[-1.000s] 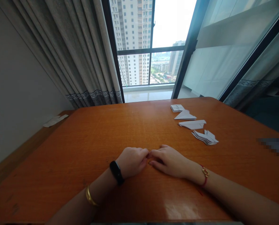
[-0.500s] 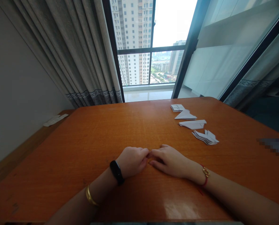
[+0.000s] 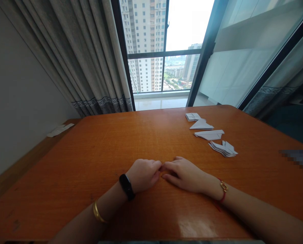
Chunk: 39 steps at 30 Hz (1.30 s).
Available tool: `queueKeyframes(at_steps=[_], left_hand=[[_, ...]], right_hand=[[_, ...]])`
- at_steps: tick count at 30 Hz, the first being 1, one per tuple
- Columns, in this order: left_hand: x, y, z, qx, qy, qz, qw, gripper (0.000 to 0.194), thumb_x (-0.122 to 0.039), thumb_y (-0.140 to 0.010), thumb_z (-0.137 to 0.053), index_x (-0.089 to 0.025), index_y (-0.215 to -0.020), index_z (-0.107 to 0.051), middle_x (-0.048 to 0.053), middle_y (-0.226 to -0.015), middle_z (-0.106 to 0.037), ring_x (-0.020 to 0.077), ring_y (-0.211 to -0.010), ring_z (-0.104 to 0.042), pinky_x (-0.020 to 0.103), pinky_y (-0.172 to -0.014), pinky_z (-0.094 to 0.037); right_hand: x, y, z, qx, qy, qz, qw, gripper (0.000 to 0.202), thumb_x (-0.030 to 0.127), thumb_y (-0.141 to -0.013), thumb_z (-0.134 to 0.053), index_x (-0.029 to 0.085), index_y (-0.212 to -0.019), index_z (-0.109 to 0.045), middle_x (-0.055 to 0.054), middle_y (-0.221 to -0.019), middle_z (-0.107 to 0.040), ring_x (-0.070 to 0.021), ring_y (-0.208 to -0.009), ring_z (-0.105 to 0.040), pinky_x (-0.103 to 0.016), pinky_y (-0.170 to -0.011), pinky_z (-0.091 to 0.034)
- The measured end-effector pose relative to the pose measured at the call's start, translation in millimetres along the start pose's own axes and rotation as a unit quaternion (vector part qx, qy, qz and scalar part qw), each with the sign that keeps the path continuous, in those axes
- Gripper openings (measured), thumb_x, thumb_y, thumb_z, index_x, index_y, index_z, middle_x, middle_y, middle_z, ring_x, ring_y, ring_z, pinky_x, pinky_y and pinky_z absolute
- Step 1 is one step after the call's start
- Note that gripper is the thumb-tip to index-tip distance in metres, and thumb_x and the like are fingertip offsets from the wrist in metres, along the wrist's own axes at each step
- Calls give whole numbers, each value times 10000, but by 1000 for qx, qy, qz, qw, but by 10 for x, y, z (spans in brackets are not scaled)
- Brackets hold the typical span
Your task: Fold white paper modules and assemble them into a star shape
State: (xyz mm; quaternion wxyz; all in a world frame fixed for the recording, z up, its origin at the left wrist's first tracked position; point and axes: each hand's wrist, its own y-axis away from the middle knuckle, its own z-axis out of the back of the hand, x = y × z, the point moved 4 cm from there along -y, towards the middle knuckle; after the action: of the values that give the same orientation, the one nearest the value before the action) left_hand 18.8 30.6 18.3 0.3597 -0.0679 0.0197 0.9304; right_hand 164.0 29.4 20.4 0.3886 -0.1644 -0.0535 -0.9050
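Observation:
My left hand [image 3: 145,174] rests on the wooden table [image 3: 110,142] with its fingers curled in, and no object shows in it. Beside it lies my right hand [image 3: 184,173], palm down, thumb apart from the bent fingers, holding nothing. Their fingertips meet near the middle of the table. Nearest to my right hand, beyond it and to the right, is a stack of folded white papers [image 3: 224,149]. Behind that lie a long folded paper [image 3: 209,135], a triangular folded paper [image 3: 201,124] and a small square folded paper [image 3: 192,117].
A light flat piece, perhaps paper, [image 3: 60,130] lies on a lower ledge at the left. Past the table's far edge are a grey curtain [image 3: 90,67] and a dark-framed glass door [image 3: 202,74]. A pixelated patch hides something at the right edge.

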Motion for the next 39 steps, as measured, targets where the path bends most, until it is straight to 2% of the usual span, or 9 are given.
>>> queueKeyframes(at_steps=[35,39], left_hand=[[-11,5,15,0,7,2,1000,135,-227,-889,-427,-191,-866,-555,35,-834,-677,184,-725,-633,266,-637,-451],[-9,2,6,1,8,4,1000,115,-232,-882,-441,-196,-873,-551,30,-841,-676,186,-728,-632,265,-625,-441]], right_hand=[[6,0,4,-4,-9,-4,1000,199,352,-918,-482,199,-887,-605,-35,-794,-691,-175,-757,-619,-295,-778,-391],[11,-9,2,-11,-48,-19,999,190,352,-900,-507,209,-892,-632,-20,-785,-697,-170,-732,-616,-278,-713,-402]])
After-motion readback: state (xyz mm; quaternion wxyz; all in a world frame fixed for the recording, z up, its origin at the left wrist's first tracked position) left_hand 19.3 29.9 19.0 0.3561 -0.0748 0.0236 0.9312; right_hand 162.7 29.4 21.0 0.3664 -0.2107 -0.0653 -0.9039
